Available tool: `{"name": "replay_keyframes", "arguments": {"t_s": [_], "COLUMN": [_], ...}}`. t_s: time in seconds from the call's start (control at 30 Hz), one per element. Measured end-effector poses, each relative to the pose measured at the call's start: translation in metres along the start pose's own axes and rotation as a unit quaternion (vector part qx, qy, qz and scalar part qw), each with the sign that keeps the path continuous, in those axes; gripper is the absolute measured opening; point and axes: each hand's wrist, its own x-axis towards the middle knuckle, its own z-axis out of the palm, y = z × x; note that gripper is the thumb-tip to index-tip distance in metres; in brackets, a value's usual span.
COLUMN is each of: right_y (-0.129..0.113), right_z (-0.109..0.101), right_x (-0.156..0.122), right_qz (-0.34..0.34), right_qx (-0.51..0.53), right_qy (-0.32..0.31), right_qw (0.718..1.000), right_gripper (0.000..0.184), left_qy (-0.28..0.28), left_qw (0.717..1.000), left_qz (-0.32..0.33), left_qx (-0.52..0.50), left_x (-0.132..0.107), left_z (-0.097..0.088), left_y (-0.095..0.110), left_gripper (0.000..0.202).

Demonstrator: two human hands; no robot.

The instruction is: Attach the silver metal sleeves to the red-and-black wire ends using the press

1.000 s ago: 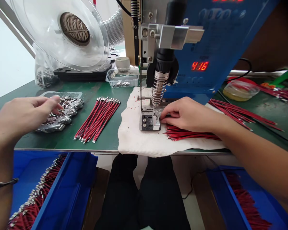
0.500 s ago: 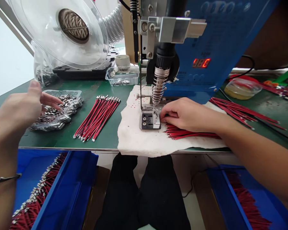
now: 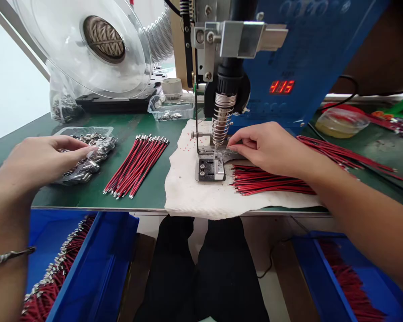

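Observation:
My left hand (image 3: 42,158) is over a clear plastic tray (image 3: 109,130) heaped with small metal cylinders (image 3: 96,138). Its thumb and forefinger come together in a pinch; whatever is between them is too small to make out. My right hand (image 3: 265,147) is pinched just right of the spring-wrapped soldering iron tip (image 3: 223,118), above a small metal fixture (image 3: 210,170). What its fingertips hold is hidden. Below that hand, a bundle of red and black wires (image 3: 268,182) lies on a white cloth (image 3: 195,197).
Left of the cloth lie wires with metal ends (image 3: 136,165). A blue machine (image 3: 272,109) with a lit red display stands behind. More wires (image 3: 349,156) and a round plastic tub (image 3: 342,123) are at right. Blue bins (image 3: 116,255) of wires sit below the green table (image 3: 147,123).
My left hand has turned palm-down, its fingers drawing together over the tray. My right hand has risen slightly away from the fixture. The red display reads differently.

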Motion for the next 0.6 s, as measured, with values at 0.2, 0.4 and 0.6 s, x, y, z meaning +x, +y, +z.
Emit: {"name": "replay_keyframes", "arguments": {"t_s": [0.2,0.4,0.6], "right_y": [-0.001,0.007,0.018], "right_z": [0.0,-0.011,-0.022], "right_x": [0.0,-0.003,-0.004], "right_qz": [0.009,-0.002,-0.049], "right_qx": [-0.001,0.006,-0.009], "right_qy": [0.003,-0.045,-0.152], "right_qw": [1.0,0.999,0.987], "right_gripper": [0.017,0.02,0.029], "left_qy": [-0.011,-0.007,-0.01], "left_qw": [1.0,1.0,1.0], "left_qz": [-0.007,-0.008,-0.017], "left_qx": [0.004,-0.01,-0.005], "left_x": [0.004,0.002,0.0], "left_z": [0.002,0.002,0.001], "left_y": [-0.004,-0.001,-0.001], "left_gripper": [0.04,0.036,0.037]}}
